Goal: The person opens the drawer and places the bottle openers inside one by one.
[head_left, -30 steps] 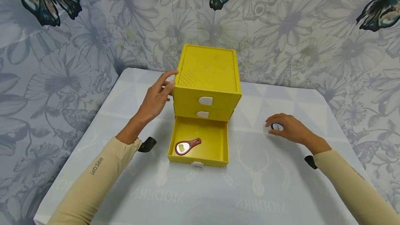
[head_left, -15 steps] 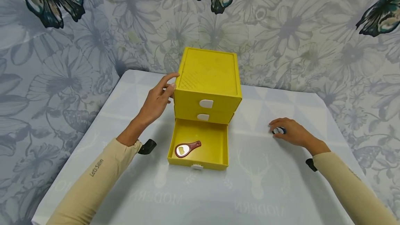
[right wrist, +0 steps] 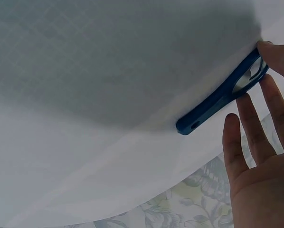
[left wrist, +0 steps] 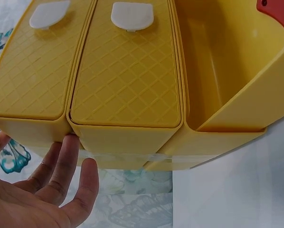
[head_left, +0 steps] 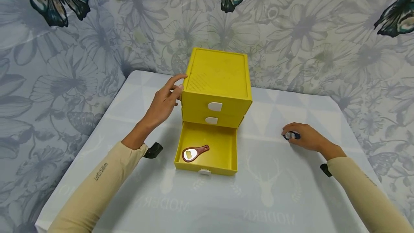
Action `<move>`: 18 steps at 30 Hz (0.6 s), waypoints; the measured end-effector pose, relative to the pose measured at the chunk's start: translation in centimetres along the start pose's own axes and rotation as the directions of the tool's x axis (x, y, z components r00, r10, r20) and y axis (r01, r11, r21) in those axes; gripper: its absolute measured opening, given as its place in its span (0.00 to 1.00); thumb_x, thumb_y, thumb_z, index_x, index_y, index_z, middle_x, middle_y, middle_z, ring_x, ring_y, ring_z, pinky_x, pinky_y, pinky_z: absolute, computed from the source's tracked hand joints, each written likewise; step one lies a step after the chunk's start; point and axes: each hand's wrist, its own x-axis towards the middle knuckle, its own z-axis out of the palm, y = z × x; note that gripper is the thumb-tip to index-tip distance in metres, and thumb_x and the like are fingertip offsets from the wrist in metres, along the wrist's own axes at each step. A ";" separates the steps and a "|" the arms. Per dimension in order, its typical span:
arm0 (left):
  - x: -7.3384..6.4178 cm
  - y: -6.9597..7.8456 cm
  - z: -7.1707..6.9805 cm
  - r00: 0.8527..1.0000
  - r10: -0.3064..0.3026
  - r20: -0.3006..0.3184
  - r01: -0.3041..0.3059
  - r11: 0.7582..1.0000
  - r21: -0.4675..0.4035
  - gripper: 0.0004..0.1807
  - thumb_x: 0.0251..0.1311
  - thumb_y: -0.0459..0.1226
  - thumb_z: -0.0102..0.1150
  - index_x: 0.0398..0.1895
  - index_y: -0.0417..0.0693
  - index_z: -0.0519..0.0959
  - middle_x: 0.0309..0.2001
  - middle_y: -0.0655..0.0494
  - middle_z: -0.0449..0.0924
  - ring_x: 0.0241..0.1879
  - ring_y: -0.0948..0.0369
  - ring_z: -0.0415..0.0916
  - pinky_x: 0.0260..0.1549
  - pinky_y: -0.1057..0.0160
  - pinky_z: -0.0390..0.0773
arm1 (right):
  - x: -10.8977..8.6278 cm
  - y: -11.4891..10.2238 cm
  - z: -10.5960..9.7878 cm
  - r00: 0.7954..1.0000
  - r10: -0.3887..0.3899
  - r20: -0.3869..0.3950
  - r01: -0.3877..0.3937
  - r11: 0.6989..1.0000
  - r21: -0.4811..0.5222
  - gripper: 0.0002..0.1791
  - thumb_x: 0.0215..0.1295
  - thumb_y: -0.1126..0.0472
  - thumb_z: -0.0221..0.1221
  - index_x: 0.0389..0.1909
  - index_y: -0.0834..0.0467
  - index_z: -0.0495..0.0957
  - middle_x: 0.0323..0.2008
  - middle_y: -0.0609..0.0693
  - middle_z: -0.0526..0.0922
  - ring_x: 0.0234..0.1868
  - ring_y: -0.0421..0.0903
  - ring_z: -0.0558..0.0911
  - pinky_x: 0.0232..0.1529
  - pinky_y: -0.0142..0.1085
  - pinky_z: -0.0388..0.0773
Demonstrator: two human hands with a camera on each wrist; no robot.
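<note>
A yellow drawer box (head_left: 220,73) stands mid-table, its bottom drawer (head_left: 221,146) pulled out. My left hand (head_left: 161,107) touches the box's left side, thumb and index finger near the top edge. In the left wrist view its fingers (left wrist: 71,154) are extended against the side wall. A bottle opener with a dark red rim (head_left: 194,153) lies at the left of the drawer. Off to the right, my right hand (head_left: 305,137) pinches a blue bottle opener (right wrist: 211,107) by its head end, between thumb and fingers. The opener's handle points away from the palm, over the tabletop.
Two upper drawers with white pull tabs (head_left: 215,106) are closed. A pale printed cloth (head_left: 268,186) covers the table. Behind it rises a wall with flower and butterfly patterns (head_left: 300,28). Bare tabletop lies between the box and my right hand.
My right hand has shifted slightly to the right, and the blue bottle opener has turned a little in its fingers. The left hand stays at the box; the drawer has not moved.
</note>
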 end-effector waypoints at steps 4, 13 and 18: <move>0.1 0.0 0.1 1.000 0.001 -0.006 -0.001 1.000 0.006 0.25 0.77 0.57 0.38 0.75 0.76 0.60 0.54 0.47 0.76 0.44 0.52 0.78 0.47 0.48 0.80 | 0.0 0.2 -0.1 1.000 0.000 -0.008 0.000 1.000 -0.003 0.17 0.59 0.69 0.68 0.50 0.57 0.83 0.55 0.57 0.82 0.56 0.59 0.79 0.56 0.58 0.75; 0.1 0.1 0.2 1.000 -0.008 -0.017 0.008 1.000 0.001 0.26 0.76 0.59 0.37 0.74 0.76 0.60 0.53 0.48 0.76 0.44 0.53 0.77 0.45 0.50 0.79 | 0.6 -0.8 -0.3 0.999 -0.032 -0.017 0.032 0.999 -0.006 0.15 0.58 0.68 0.69 0.47 0.55 0.84 0.53 0.55 0.83 0.56 0.58 0.79 0.54 0.56 0.76; 0.2 0.1 0.3 1.000 -0.012 -0.016 0.012 1.000 0.004 0.26 0.76 0.59 0.37 0.74 0.76 0.60 0.54 0.48 0.76 0.44 0.53 0.77 0.46 0.50 0.79 | 0.8 -1.8 -0.5 0.999 -0.042 -0.029 0.042 0.999 -0.007 0.15 0.59 0.68 0.69 0.47 0.55 0.85 0.53 0.54 0.82 0.56 0.57 0.78 0.55 0.55 0.76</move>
